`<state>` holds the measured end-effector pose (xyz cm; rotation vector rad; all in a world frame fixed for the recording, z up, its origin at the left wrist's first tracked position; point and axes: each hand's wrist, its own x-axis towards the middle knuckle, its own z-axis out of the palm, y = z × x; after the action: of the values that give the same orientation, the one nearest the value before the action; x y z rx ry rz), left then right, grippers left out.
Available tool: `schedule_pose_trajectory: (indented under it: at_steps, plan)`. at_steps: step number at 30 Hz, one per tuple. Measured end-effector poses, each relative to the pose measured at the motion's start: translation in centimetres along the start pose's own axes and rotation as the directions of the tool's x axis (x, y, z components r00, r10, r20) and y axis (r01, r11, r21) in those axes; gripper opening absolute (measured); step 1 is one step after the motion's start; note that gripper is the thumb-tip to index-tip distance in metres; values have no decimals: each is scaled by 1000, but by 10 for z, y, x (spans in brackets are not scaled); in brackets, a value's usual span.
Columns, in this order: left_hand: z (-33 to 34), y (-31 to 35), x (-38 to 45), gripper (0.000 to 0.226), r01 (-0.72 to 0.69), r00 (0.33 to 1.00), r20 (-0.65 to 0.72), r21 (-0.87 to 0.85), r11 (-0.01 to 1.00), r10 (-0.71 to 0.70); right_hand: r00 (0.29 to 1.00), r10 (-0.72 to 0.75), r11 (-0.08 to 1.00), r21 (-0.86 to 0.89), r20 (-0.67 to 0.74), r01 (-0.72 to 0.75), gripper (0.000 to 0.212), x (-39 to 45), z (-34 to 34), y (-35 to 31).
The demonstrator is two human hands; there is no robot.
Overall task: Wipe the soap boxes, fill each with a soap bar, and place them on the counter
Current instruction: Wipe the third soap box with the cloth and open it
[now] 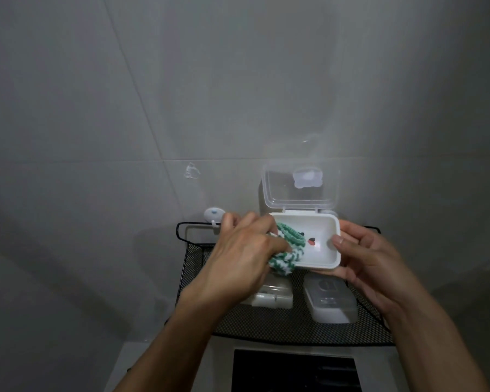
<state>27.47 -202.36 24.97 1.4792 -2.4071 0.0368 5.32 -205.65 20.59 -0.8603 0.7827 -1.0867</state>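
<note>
Head view: knitted green-white cloth point(92, 246) inside smooth rectangular white soap box point(321, 258).

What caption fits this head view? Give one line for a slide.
Left hand wipes the open soap box with a green-and-white cloth while right hand steadies it.

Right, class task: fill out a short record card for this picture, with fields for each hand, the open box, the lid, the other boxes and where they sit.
left hand: presses a green-and-white cloth into the open box
right hand: holds the open soap box at its right end
lid: clear, hinged open, standing up behind the box
inside box: small red and dark mark on the floor; no soap bar visible
other boxes: two closed soap boxes below
resting place: black mesh rack
backdrop: grey tiled wall
</note>
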Motion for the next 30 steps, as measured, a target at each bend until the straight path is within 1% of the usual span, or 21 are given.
schedule_pose_trajectory:
  at_steps: [4,6,7,9,11,12,14,16,20,22,24,25,26,27,28,29,30]
  plan:
    - [-2,-16,-2,30,8,1000,22,7,1000,-8,1000,25,1000,18,-8,-25,47,0,1,0]
    - [-5,-24,-3,30,41,999,10,-10,999,-41,999,49,998,29,-14,-48,47,1,2,1]
    - [-6,-27,-3,30,62,998,-22,-19,998,-62,998,60,998,33,-17,-59,47,1,2,1]
    - [-10,-26,-3,29,81,988,-130,-19,997,-83,997,75,997,37,-20,-74,46,1,4,3]
    - [-13,-15,2,31,46,974,-222,-31,998,-52,997,76,997,35,-5,-76,45,2,7,4]
    - [-13,-7,6,33,12,970,-240,-38,999,-21,997,73,997,32,12,-73,45,3,10,4]
    - [-9,9,15,37,-40,972,-233,-43,998,29,997,60,998,27,52,-61,44,3,14,4]
    - [-4,20,22,36,-45,976,-217,-40,998,35,996,45,998,34,73,-48,42,3,17,4]
    - [2,18,25,26,24,971,-239,33,999,-15,1000,24,998,51,19,-25,43,0,11,-2]
    - [6,13,22,25,72,965,-256,30,997,-62,1000,9,999,40,-23,-8,44,-2,6,-6]
    - [12,9,17,24,126,954,-265,-72,989,-140,999,4,999,35,-46,-2,44,-5,3,-8]
    - [16,7,14,24,154,943,-270,-170,973,-196,999,7,999,37,-52,-5,44,-6,2,-9]
    - [19,5,11,23,185,924,-274,-291,939,-267,998,9,999,41,-59,-6,43,-7,1,-9]
    - [22,3,9,21,221,896,-263,-430,875,-356,998,10,999,44,-68,-7,42,-7,0,-10]
    - [23,0,8,19,257,864,-220,-581,772,-453,997,8,999,45,-75,-5,41,-8,-1,-11]
    - [24,-4,7,17,279,835,-149,-715,641,-530,997,5,999,48,-77,-2,41,-8,-2,-12]
    - [25,-7,7,16,286,816,-76,-809,514,-574,997,3,999,52,-74,1,41,-8,-3,-13]
